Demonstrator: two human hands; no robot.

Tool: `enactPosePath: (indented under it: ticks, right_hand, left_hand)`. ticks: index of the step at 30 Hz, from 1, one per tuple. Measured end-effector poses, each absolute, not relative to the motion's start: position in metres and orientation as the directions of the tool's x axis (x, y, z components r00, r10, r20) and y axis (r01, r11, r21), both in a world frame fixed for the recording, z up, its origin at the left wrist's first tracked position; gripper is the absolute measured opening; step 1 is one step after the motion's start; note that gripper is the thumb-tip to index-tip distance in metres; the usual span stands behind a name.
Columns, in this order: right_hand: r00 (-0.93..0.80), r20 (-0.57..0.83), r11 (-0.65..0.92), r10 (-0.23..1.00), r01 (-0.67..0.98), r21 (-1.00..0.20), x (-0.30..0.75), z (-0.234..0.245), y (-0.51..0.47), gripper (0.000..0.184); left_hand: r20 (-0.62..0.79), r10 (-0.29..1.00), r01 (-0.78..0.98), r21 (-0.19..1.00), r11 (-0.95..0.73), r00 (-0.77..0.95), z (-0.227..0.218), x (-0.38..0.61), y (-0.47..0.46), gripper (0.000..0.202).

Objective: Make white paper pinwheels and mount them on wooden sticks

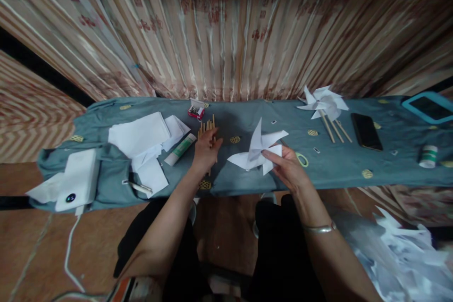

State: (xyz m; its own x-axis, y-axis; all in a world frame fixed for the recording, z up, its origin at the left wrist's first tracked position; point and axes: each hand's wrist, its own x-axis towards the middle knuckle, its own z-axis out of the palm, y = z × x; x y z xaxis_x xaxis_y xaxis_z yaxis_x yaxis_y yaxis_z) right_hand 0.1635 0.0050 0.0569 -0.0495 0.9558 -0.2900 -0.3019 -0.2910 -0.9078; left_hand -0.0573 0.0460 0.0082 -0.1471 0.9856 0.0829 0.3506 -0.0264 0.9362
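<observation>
My right hand pinches a white paper pinwheel and holds it just above the blue cloth of the table. My left hand rests on a bunch of thin wooden sticks, its fingers curled over them. A green-and-white glue stick lies just left of that hand. A small open box of pins stands behind the sticks.
White paper sheets lie at the left, with a white power bank and cable at the corner. Finished pinwheels on sticks, a black phone, a tape roll, a white-green roll and a teal tablet sit to the right. Curtain behind.
</observation>
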Motion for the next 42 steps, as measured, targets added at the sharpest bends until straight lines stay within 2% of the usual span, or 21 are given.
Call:
enactPosePath:
  ticks: [3,6,10,15,23,30,37,40,42]
  right_hand:
    - [-0.063,-0.293,-0.298,0.954,-0.311,-0.902,0.166,0.058,0.002,0.032]
    - [-0.066,-0.290,-0.295,0.955,-0.321,-0.900,0.168,0.058,0.000,0.031]
    - [-0.081,-0.278,-0.289,0.957,-0.317,-0.903,0.173,0.056,-0.001,0.029]
    - [-0.088,-0.275,-0.289,0.957,-0.340,-0.895,0.177,0.055,-0.002,0.029]
    - [-0.072,-0.278,-0.285,0.958,-0.359,-0.889,0.187,0.056,-0.004,0.028]
    - [-0.098,-0.287,-0.302,0.953,-0.396,-0.867,0.190,0.055,-0.005,0.027]
    - [-0.143,-0.289,-0.322,0.947,-0.428,-0.844,0.180,0.052,0.000,0.030]
    - [-0.166,-0.271,-0.317,0.948,-0.422,-0.849,0.178,0.047,0.000,0.029]
    - [-0.182,-0.263,-0.317,0.948,-0.423,-0.849,0.178,0.046,-0.001,0.028]
  left_hand:
    - [0.201,0.975,0.595,0.796,-0.108,-0.092,-0.002,-0.063,0.061,0.050]
    - [0.231,0.972,0.753,0.646,-0.123,-0.039,-0.007,-0.063,0.067,0.053]
    - [0.242,0.969,0.855,0.491,-0.165,0.049,-0.007,-0.060,0.069,0.055]
    - [0.225,0.972,0.915,0.373,-0.156,0.074,-0.005,-0.054,0.072,0.059]
    - [0.165,0.986,0.913,0.403,-0.062,-0.006,0.003,-0.055,0.082,0.054]
    - [0.158,0.987,0.929,0.369,-0.038,-0.023,0.010,-0.046,0.087,0.043]
    - [0.133,0.991,0.934,0.356,-0.016,-0.033,0.014,-0.038,0.090,0.043]
    - [0.124,0.992,0.914,0.404,-0.016,-0.037,0.022,-0.035,0.086,0.042]
    - [0.111,0.993,0.874,0.485,-0.027,-0.031,0.027,-0.032,0.083,0.042]
